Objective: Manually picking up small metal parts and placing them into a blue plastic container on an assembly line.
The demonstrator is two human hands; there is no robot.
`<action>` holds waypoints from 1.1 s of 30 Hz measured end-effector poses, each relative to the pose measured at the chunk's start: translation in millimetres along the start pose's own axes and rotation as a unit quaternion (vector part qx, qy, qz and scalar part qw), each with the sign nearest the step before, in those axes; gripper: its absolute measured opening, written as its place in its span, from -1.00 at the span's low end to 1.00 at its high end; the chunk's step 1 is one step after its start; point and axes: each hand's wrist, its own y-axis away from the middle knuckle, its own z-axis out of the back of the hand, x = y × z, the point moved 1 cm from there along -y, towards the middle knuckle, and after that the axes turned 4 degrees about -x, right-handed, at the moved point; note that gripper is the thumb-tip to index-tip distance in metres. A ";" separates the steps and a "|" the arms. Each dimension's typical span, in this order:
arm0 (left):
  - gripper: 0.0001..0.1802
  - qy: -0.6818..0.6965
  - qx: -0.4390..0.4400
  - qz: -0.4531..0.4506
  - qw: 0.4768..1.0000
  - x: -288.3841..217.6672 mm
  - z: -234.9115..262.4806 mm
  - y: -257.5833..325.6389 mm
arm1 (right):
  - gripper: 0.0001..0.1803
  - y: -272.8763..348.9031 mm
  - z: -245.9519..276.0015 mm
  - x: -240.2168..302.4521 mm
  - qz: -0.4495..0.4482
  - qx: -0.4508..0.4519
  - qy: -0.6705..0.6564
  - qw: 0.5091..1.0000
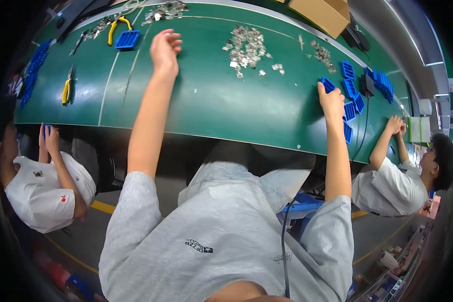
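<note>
My left hand (165, 53) is raised over the green bench with its fingers loosely bent and apart, and nothing shows in it. Just beyond its left side lies a small blue slotted tray (127, 40). At the right, my right hand (332, 103) grips a similar blue plastic tray (327, 84) between thumb and fingers; part of that tray is hidden by the hand. Several more blue slotted trays (349, 88) lie close beside this hand. Between my hands, toward the back, spreads a pile of small silvery metal pieces (246, 46).
Yellow-handled pliers (66, 92) lie at the left, and another yellow-handled pair (112, 31) at the back. A darker heap of small parts (323, 56) and a black box with a cable (367, 85) are at the right. Co-workers sit on both sides; a cardboard box (321, 15) stands behind.
</note>
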 end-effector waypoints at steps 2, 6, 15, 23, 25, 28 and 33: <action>-0.75 -0.108 0.079 -0.005 0.991 -2.3 -7.8 13.5 | 0.14 -15.6 -11.2 -5.1 0.002 -0.003 -0.037 0.999; -0.77 -0.380 0.188 -0.236 0.875 10.6 -28.6 34.1 | -0.10 -7.0 -7.2 5.4 0.045 -0.011 -0.148 0.988; -0.79 -0.496 0.203 -0.352 0.767 29.5 -37.8 41.2 | -0.58 32.6 -16.0 16.4 0.055 -0.039 -0.509 0.858; -0.79 -0.553 0.253 -0.382 0.696 26.9 -44.2 48.8 | -0.60 36.0 -3.9 126.0 0.044 0.191 -0.837 0.511; -0.80 -0.561 0.259 -0.383 0.687 27.6 -44.4 49.1 | -0.62 38.5 -10.3 149.5 0.063 0.225 -0.839 0.492; -0.81 -0.540 0.275 -0.410 0.682 28.8 -43.3 48.5 | -0.65 48.0 -19.3 163.3 0.050 0.263 -0.830 0.490; -0.79 -0.558 0.263 -0.385 0.686 22.4 -44.1 54.8 | -0.58 64.2 -17.9 155.6 0.021 0.283 -0.812 0.511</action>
